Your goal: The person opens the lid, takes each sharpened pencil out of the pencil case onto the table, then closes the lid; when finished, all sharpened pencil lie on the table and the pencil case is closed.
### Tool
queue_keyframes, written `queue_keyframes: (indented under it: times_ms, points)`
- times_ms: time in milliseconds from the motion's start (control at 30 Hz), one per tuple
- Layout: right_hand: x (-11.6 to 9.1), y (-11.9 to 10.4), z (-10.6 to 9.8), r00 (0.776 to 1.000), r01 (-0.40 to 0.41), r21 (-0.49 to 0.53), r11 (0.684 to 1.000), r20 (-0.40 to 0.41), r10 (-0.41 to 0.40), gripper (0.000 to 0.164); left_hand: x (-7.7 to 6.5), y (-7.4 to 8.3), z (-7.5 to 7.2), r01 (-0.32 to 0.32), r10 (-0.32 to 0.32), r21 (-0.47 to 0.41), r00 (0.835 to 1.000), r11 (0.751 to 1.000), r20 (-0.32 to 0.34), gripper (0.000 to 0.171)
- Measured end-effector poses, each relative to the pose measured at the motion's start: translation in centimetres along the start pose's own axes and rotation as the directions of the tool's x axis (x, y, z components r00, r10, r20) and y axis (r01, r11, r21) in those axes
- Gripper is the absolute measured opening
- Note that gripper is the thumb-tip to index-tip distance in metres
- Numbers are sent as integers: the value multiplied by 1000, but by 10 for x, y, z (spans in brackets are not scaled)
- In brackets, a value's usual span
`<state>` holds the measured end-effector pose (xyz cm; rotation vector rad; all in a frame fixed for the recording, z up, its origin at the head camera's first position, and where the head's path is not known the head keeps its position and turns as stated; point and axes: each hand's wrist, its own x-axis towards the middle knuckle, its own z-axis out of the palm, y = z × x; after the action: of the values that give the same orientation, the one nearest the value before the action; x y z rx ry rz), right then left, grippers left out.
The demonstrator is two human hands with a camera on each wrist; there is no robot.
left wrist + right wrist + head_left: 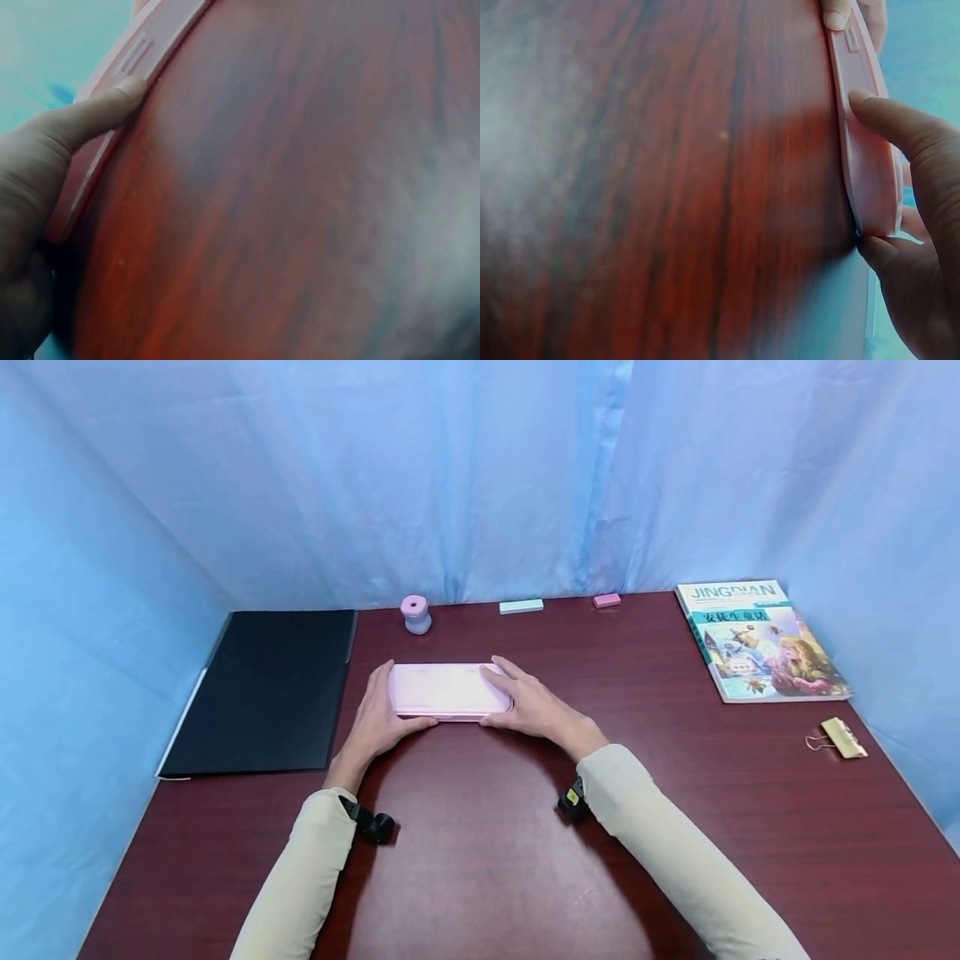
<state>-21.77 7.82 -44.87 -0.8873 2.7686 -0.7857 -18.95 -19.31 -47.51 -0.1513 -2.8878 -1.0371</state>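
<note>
at the left of the bench, a black folder lies flat near the blue curtain. right of it, the left hand grips the left end of a pale pink case, its thumb along the near edge. a small pink-topped object stands behind the case, which is held level between both hands, near the middle of the bench. farther back is a whitish block. the right hand grips the case's right end, thumb on the near side. beyond, a pink block sits by the curtain, then a picture-covered book, with a gold clip near its front edge.
</note>
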Motion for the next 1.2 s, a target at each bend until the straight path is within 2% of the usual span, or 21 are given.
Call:
queue_keyframes:
  times_ms: [133, 400, 500, 633, 767, 867, 933, 1000, 1033, 1100, 1200]
  points:
    - [-1, 0, 1, 999, 24, -9, 1000, -21, -24, 81, -1, -1, 1, 10, -10, 10, 999, 1000, -42, 118]
    - [0, 2, -1, 996, 76, 22, 997, -55, -75, 73, -4, -1, 1, 37, -36, 13, 998, 999, -51, 120]
    - [2, 3, -3, 994, 93, 18, 996, -60, -92, 73, -3, 1, 0, 28, -28, 8, 999, 1000, -34, 120]
    - [3, 7, -5, 994, 101, 24, 995, -45, -100, 74, -1, 0, -6, 16, -17, 10, 998, 1000, 55, 118]
    - [5, 12, -7, 997, 75, 61, 995, -37, -73, 75, 1, -4, -15, 26, -19, -53, 992, 998, 128, 109]
    - [8, 15, -11, 999, 24, 123, 992, -41, -19, 70, 0, -7, -20, 59, -43, -136, 992, 989, 121, 108]
    - [13, 15, -15, 997, -39, 203, 978, -53, 51, 63, 0, -10, -21, 62, -43, -187, 994, 980, 104, 108]
    - [19, 16, -17, 985, -121, 297, 947, -84, 153, 59, 1, -11, -20, 41, -21, -233, 996, 972, 89, 109]
    - [23, 17, -18, 974, -154, 377, 913, -98, 205, 60, 1, -12, -20, 28, -6, -251, 996, 967, 84, 109]
    - [31, 19, -18, 941, -213, 549, 808, -106, 320, 65, 1, -12, -19, 5, 19, -270, 996, 963, 85, 109]
    - [40, 24, -15, 888, -247, 732, 635, -92, 451, 63, 2, -12, -20, -5, 28, -244, 996, 970, 90, 110]
